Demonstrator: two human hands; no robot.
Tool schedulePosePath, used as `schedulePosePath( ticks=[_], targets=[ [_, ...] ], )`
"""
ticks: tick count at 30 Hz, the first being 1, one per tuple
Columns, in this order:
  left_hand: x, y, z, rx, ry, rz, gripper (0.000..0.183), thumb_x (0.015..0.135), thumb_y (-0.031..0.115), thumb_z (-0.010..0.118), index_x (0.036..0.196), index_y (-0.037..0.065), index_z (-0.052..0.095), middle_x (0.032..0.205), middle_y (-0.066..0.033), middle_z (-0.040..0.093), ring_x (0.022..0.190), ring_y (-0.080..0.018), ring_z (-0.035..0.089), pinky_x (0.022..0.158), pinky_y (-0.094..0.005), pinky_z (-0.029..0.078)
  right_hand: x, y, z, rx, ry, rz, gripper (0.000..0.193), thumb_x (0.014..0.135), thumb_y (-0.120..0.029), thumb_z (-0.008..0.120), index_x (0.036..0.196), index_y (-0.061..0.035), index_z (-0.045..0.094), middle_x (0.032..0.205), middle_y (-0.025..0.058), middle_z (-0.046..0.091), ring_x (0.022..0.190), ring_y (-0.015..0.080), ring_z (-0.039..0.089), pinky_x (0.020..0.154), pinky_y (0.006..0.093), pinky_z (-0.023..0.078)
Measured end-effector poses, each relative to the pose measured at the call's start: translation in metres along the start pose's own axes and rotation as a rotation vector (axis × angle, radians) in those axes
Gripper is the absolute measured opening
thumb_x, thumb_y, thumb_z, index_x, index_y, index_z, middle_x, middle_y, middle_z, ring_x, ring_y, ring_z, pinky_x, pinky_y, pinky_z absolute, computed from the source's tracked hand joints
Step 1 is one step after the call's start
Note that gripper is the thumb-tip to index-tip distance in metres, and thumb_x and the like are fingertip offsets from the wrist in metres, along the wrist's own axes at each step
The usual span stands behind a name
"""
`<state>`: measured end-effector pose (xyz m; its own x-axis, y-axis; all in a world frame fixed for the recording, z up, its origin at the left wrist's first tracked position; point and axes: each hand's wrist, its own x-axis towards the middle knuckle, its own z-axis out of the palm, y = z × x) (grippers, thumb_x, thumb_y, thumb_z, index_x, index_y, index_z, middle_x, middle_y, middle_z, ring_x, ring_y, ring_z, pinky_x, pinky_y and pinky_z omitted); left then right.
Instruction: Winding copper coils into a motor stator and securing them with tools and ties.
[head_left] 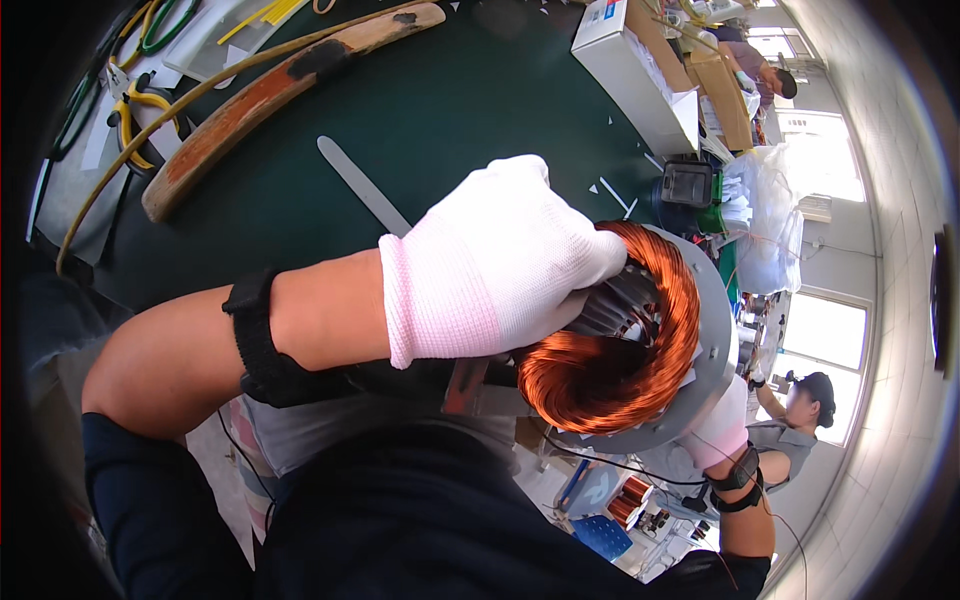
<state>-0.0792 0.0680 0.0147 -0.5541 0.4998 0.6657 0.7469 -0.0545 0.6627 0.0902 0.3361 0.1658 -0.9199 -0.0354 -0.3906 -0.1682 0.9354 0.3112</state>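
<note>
A motor stator (712, 300) stands tilted in front of me at the right, a grey metal ring with a thick copper winding (682, 310) bulging from its face. My left hand (505, 255), in a white knit glove with a pink cuff, is closed at the winding's upper left edge, by the slotted bore. Its curled fingers hide whatever may be in them. Against the ring's lower right outer side is my right hand (722, 425), also gloved, its fingers hidden behind the stator. A flat grey strip (360, 185) with a rounded end lies on the table beyond my left wrist.
On the dark green table (470, 90) lie a worn curved wooden stick (250, 110) and yellow-and-black pliers (150, 100) at the far left. A white carton (635, 80) stands far right, near a dark bin (688, 185). Two people (800, 410) are off to the right.
</note>
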Motion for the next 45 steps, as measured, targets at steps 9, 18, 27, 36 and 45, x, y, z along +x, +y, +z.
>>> schedulePosePath(
  ticks=[9,18,27,36,45],
  targets=[
    [0.003,-0.001,0.0,0.043,0.092,-0.113,0.03,0.069,0.009,0.08,0.095,0.006,0.066,0.092,-0.0127,0.07,0.079,-0.037,0.068,0.075,-0.0428,0.051,-0.034,0.002,0.006,-0.068,0.056,0.094,0.03,0.081,-0.017,0.075,0.108,-0.0063,0.071,0.091,0.0159,0.069,0.079,0.0366,0.069,0.065,0.0449,0.055],
    [0.006,-0.006,0.002,-0.045,-0.09,-0.161,0.037,0.074,0.014,0.074,0.108,0.001,0.068,0.094,-0.019,0.07,0.088,-0.0397,0.069,0.082,-0.0435,0.056,0.004,-0.009,-0.003,0.174,0.056,0.028,0.016,0.078,-0.008,0.071,0.093,-0.0052,0.067,0.074,0.0103,0.068,0.073,0.0338,0.069,0.066,0.0413,0.054],
    [0.007,-0.016,-0.001,-0.343,-0.203,-0.22,0.035,0.082,0.011,0.07,0.114,-0.001,0.062,0.091,-0.0211,0.068,0.087,-0.0359,0.07,0.079,-0.0408,0.057,-0.038,0.0,0.02,-0.092,0.117,0.159,0.016,0.08,-0.008,0.073,0.094,-0.0061,0.066,0.082,0.012,0.069,0.079,0.034,0.07,0.068,0.0407,0.055],
    [0.011,-0.016,0.001,-0.38,-0.258,-0.231,0.031,0.087,0.007,0.065,0.116,-0.001,0.061,0.085,-0.0177,0.07,0.076,-0.0288,0.073,0.073,-0.0386,0.059,-0.003,0.007,0.016,0.086,0.141,-0.072,0.027,0.082,-0.016,0.072,0.108,-0.0091,0.074,0.091,0.0096,0.074,0.079,0.0337,0.072,0.07,0.0421,0.057],
    [0.01,-0.023,0.0,-0.364,-0.294,-0.158,0.03,0.091,0.009,0.068,0.118,0.0,0.059,0.093,-0.0205,0.067,0.084,-0.0335,0.07,0.079,-0.0411,0.056,-0.05,0.008,0.029,-0.071,0.047,0.305,0.021,0.085,-0.006,0.067,0.106,-0.0051,0.066,0.09,0.0166,0.07,0.081,0.0391,0.07,0.068,0.0442,0.055]
  ],
)
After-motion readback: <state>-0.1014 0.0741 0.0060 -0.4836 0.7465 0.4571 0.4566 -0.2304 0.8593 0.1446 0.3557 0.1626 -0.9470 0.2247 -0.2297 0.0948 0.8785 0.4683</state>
